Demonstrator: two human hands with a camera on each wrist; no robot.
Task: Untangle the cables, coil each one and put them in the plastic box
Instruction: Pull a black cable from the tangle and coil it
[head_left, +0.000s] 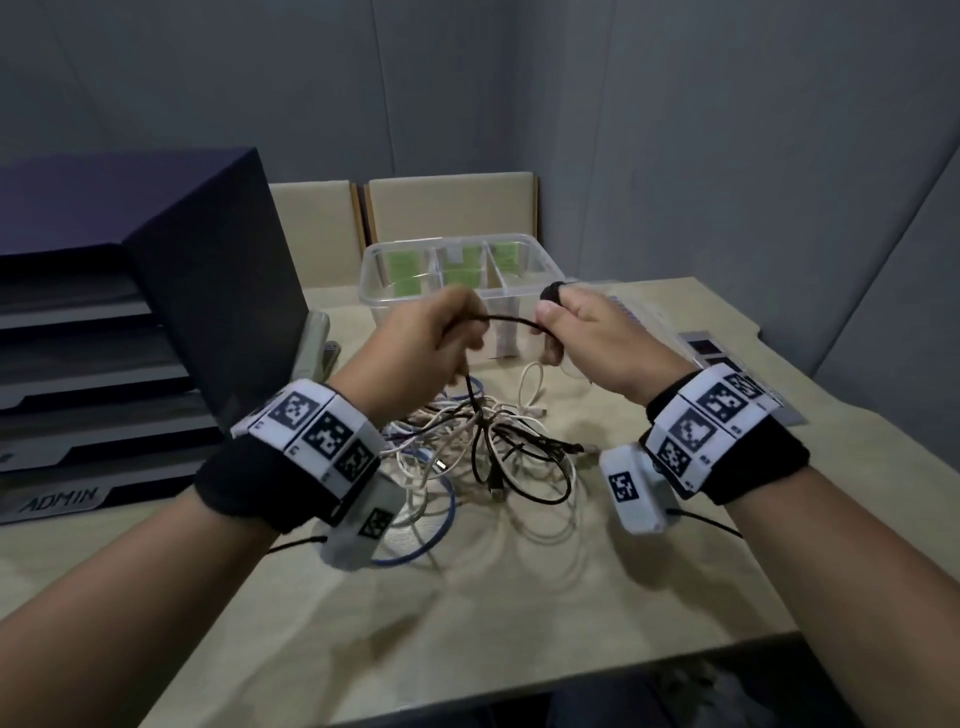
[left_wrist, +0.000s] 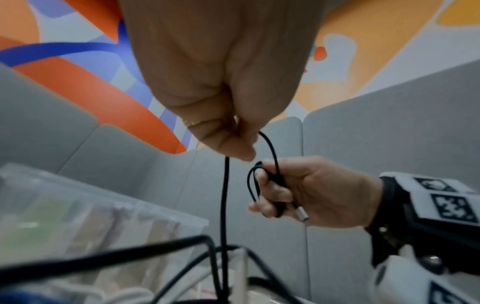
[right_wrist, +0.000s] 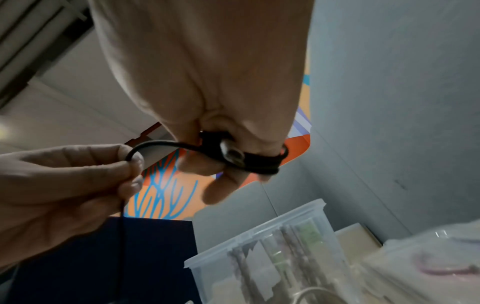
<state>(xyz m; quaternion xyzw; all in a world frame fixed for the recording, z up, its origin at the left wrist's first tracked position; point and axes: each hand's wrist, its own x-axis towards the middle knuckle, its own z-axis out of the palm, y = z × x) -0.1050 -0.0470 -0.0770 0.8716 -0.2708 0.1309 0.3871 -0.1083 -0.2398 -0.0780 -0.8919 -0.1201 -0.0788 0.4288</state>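
A black cable (head_left: 511, 320) is pinched by the left hand (head_left: 421, 348); its end is wound round fingers (right_wrist: 197, 164) of the right hand (head_left: 597, 338). A tangle (head_left: 483, 447) lies below both.

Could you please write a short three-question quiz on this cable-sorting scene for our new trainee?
1. True or false: the right hand holds a small coil of the black cable.
2. Where does the black cable lead below the left hand?
A. into the plastic box
B. down into the tangle of cables on the table
C. off the table edge
3. Fill in: the plastic box stands ____ the hands in the head view, with no cable visible inside it.

Key: 1 true; 2 B; 3 behind.
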